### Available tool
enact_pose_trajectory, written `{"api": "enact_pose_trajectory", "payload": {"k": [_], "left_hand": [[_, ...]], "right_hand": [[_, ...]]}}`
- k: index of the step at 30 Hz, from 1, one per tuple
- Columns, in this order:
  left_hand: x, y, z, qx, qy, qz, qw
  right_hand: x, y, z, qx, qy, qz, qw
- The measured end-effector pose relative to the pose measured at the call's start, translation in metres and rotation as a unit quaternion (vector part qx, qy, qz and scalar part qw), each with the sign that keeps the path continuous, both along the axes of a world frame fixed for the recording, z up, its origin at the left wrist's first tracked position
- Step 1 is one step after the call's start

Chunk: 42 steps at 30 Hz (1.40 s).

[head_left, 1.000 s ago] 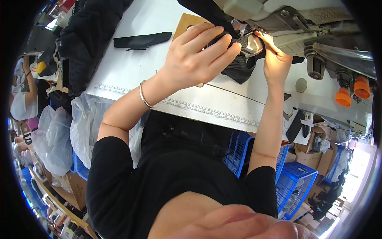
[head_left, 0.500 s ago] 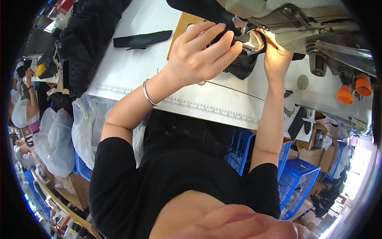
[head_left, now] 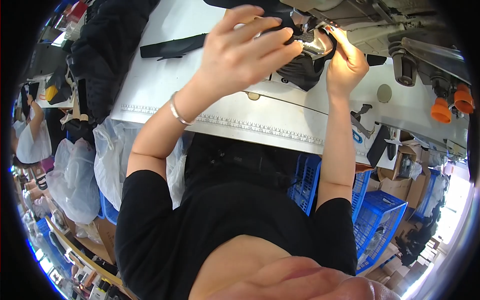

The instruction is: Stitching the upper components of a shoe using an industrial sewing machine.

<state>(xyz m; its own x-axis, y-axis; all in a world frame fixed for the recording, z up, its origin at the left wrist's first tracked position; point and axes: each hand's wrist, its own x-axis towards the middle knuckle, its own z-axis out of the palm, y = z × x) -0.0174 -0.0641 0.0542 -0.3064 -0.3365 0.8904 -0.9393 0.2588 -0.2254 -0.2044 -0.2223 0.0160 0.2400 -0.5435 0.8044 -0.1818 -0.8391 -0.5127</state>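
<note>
A lit sewing machine (head_left: 357,17) stands at the upper right. Beneath its presser foot area lies a black fabric piece (head_left: 303,71), its folds hanging toward me on the white table. My left hand (head_left: 245,50), with a silver bangle at the wrist, is spread over the left side of this piece, fingers apart and fingertips close to the black material. Beside the needle area my right hand (head_left: 347,65) is closed, thumb and forefinger pinching the right edge of the fabric. The fingertips' exact contact is partly hidden by glare.
A flat black cut piece (head_left: 172,48) lies on the white table (head_left: 160,90) at left, by a heap of black padded material (head_left: 107,55). A ruler strip (head_left: 260,129) follows the near edge. Plastic bags (head_left: 75,180) and blue crates (head_left: 377,225) stand below. Another person (head_left: 34,135) works at far left.
My left hand has shifted slightly left and up, its fingers more spread. The right hand has closed further beside the needle area. The whole view has shifted slightly.
</note>
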Motion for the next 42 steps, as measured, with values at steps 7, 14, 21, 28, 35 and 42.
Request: {"api": "enact_pose_trajectory", "payload": {"k": [7, 14, 21, 28, 35, 42], "left_hand": [[0.099, 0.001, 0.058, 0.201, 0.293, -0.017, 0.935], [0.083, -0.018, 0.014, 0.263, 0.078, -0.206, 0.939], [0.014, -0.002, 0.005, 0.112, 0.045, -0.14, 0.983], [-0.007, 0.0, -0.007, 0.038, 0.019, -0.085, 0.995], [-0.018, 0.0, -0.006, 0.038, 0.021, -0.057, 0.997], [-0.017, -0.001, -0.006, 0.034, 0.032, -0.062, 0.997]], "right_hand": [[0.006, 0.077, 0.01, -0.059, -0.04, 0.001, 0.997], [0.011, 0.116, 0.021, -0.071, 0.097, 0.01, 0.993], [-0.011, 0.102, 0.037, 0.131, 0.086, 0.035, 0.987], [-0.012, 0.096, 0.046, 0.177, 0.08, 0.031, 0.98], [-0.018, 0.092, 0.042, 0.191, 0.082, 0.03, 0.978], [-0.018, 0.09, 0.043, 0.194, 0.078, 0.035, 0.977]]}}
